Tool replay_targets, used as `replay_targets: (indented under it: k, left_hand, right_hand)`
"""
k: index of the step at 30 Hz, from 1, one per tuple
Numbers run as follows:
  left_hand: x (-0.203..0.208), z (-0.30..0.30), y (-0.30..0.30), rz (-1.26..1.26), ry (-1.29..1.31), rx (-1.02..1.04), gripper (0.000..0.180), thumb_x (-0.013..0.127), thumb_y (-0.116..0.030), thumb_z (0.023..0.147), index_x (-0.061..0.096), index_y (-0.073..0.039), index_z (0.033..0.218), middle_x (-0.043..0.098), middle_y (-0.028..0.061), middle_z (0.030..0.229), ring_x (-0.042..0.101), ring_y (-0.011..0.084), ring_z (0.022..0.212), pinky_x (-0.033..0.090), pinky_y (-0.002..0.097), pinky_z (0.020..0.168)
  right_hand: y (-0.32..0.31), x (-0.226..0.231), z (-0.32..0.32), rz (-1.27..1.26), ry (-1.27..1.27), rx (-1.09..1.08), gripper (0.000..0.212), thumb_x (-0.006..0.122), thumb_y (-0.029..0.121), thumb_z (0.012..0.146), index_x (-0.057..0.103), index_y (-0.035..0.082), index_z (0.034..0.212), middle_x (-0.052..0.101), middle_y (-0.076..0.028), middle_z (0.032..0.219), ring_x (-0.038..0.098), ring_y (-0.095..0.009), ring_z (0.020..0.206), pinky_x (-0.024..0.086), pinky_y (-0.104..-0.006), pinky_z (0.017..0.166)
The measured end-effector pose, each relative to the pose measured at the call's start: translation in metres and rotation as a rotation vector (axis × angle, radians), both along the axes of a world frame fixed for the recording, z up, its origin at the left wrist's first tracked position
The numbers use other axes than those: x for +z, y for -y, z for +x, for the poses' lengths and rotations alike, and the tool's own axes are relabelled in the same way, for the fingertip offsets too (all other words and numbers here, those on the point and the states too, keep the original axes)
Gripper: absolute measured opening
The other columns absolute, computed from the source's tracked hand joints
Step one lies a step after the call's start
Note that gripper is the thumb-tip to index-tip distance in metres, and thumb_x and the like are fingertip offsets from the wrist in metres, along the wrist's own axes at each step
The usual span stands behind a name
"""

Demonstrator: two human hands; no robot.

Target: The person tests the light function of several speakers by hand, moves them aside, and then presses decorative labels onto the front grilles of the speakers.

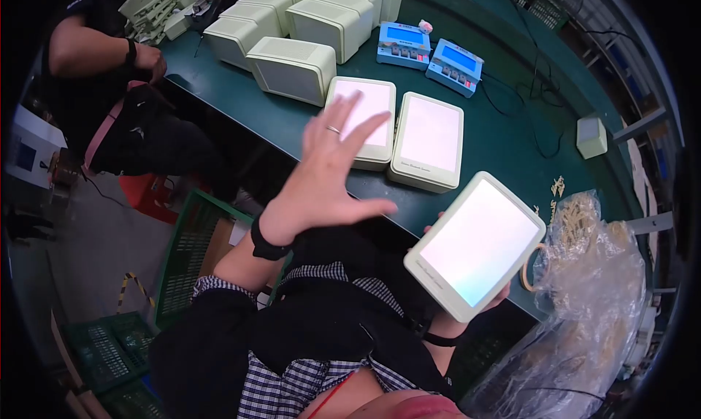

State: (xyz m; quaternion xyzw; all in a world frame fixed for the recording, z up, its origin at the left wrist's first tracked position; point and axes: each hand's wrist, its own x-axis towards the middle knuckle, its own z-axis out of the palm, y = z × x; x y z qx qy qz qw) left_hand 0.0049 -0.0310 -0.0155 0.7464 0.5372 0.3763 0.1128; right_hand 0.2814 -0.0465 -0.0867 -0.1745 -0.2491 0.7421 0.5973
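My right hand (491, 296) grips a cream flat lamp panel (475, 245) from underneath, its white face lit and tilted up toward me, near the table's front edge. My left hand (330, 172) is raised, holding nothing, fingers spread, with a ring on one finger and a black band on the wrist. It hovers just in front of two more lit cream panels (365, 120) (428, 140) lying side by side on the green table (511, 149).
Several cream box-shaped units (292, 68) stand at the table's back, beside two blue devices (404, 44) (456, 66). A clear plastic bag with rubber bands (584, 287) lies at right. Another person (117, 61) sits at left. Green crates (182, 258) stand on the floor.
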Motion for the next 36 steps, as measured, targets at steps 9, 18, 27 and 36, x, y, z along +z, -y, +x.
replay_targets:
  k: [9, 18, 27, 36]
  left_hand:
    - [-0.034, 0.005, -0.029, -0.004, -0.391, 0.141, 0.095, 0.086, -0.044, 0.062, 0.045, -0.025, 0.146, 0.036, 0.0259, 0.15, 0.027, 0.0534, 0.139, 0.037, 0.0577, 0.107]
    - [-0.035, 0.032, -0.075, 0.004, -0.24, -0.184, 0.088, 0.081, -0.039, 0.071, 0.042, -0.017, 0.148, 0.037, 0.0244, 0.15, 0.028, 0.0509, 0.139, 0.033, 0.0563, 0.112]
    - [0.018, -0.049, -0.082, -0.06, -0.3, 0.67, 0.086, 0.073, -0.045, 0.08, 0.038, -0.002, 0.146, 0.033, 0.0303, 0.149, 0.02, 0.0535, 0.142, 0.026, 0.0664, 0.11]
    - [-0.021, -0.112, -0.144, 0.055, -0.394, 0.581, 0.078, 0.065, -0.042, 0.089, 0.039, 0.011, 0.14, 0.034, 0.0328, 0.149, 0.019, 0.0531, 0.143, 0.028, 0.053, 0.115]
  right_hand:
    - [-0.028, 0.002, 0.032, 0.134, -0.255, 0.131, 0.096, 0.052, 0.071, 0.087, 0.017, 0.015, 0.157, 0.032, -0.029, 0.15, 0.046, -0.05, 0.127, 0.041, -0.0689, 0.1]
    - [-0.038, -0.016, 0.036, 0.067, -0.17, -0.154, 0.104, 0.06, 0.071, 0.082, 0.014, 0.016, 0.157, 0.032, -0.028, 0.149, 0.042, -0.048, 0.131, 0.04, -0.0712, 0.098]
    - [-0.027, -0.025, 0.045, 0.004, -0.379, 0.029, 0.119, 0.069, 0.072, 0.072, 0.013, 0.01, 0.157, 0.027, -0.027, 0.151, 0.037, -0.044, 0.133, 0.037, -0.069, 0.1]
    - [-0.031, -0.023, 0.045, -0.008, -0.391, 0.012, 0.116, 0.073, 0.064, 0.073, 0.014, 0.01, 0.157, 0.023, -0.027, 0.151, 0.034, -0.043, 0.133, 0.035, -0.0685, 0.102]
